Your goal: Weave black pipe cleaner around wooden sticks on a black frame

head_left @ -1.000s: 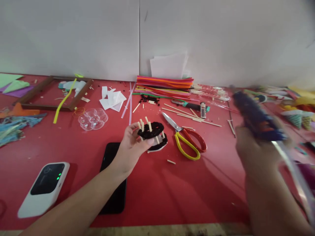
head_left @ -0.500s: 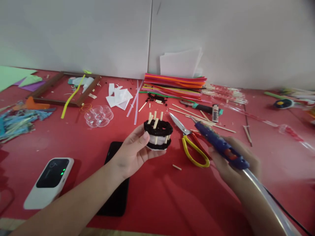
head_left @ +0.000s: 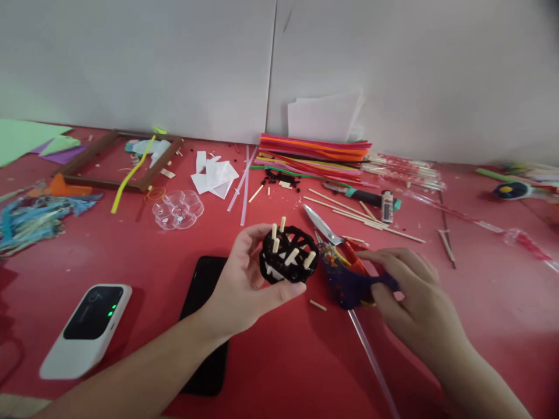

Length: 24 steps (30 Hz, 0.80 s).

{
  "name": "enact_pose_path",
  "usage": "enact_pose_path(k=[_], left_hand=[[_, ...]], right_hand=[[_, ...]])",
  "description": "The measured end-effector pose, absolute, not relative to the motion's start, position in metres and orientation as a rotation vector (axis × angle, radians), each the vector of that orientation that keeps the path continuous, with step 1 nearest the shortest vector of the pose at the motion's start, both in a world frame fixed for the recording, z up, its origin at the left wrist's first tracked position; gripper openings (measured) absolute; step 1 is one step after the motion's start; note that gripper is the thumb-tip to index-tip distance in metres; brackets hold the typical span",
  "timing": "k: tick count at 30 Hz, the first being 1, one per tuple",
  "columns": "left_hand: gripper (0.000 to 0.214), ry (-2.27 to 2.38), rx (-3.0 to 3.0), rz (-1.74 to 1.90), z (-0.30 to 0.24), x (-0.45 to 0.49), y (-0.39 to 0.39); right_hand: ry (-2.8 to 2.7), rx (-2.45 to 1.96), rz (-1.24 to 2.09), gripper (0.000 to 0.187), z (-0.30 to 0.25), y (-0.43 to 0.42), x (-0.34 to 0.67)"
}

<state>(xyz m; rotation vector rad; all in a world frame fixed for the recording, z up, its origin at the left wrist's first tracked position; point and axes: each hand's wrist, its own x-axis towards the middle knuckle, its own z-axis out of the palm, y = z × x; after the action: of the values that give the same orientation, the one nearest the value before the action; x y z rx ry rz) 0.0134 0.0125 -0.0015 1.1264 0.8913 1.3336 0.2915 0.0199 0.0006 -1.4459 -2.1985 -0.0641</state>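
My left hand is closed around a small round black craft piece, its thumb along the near side. The piece is tilted so that its top ring faces me, and several short wooden sticks stand up from the ring. A dark blue glue gun is held by its handle in my right hand, just right of the craft piece. A long clear glue stick trails from its back end toward me. Beneath and behind the gun lie scissors, their handles partly hidden.
A phone lies under my left wrist, beside a white device. Farther back are pipe cleaners, wooden sticks, a box cutter, a clear palette, paper scraps and a brown frame.
My right hand has brought the glue gun left and turned it, now close to the craft piece. My left hand has lowered slightly and tipped the piece's top toward me.
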Motion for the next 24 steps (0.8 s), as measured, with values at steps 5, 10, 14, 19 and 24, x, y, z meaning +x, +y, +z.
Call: enact_pose_path(k=[5, 10, 14, 19, 24], left_hand=[[0.074, 0.939, 1.242, 1.296, 0.0, 0.017, 0.005], [0.072, 1.015, 1.442, 1.295, -0.002, 0.013, 0.004], [0.069, 1.017, 1.585, 1.297, -0.002, 0.009, 0.005], [0.064, 0.997, 1.704, 1.33, -0.001, 0.008, 0.005], [0.065, 1.026, 1.761, 1.353, -0.001, 0.009, 0.005]], right_hand=[[-2.065, -1.295, 0.016, 0.022, 0.029, 0.012, 0.272], [-2.125, -1.11, 0.159, 0.02, 0.07, -0.003, 0.244], [-2.196, -1.02, 0.029, 0.017, 0.081, -0.004, 0.227], [-2.227, -0.927, -0.045, 0.015, 0.07, 0.0, 0.217], [-2.186, -0.938, -0.03, 0.013, 0.061, 0.001, 0.217]])
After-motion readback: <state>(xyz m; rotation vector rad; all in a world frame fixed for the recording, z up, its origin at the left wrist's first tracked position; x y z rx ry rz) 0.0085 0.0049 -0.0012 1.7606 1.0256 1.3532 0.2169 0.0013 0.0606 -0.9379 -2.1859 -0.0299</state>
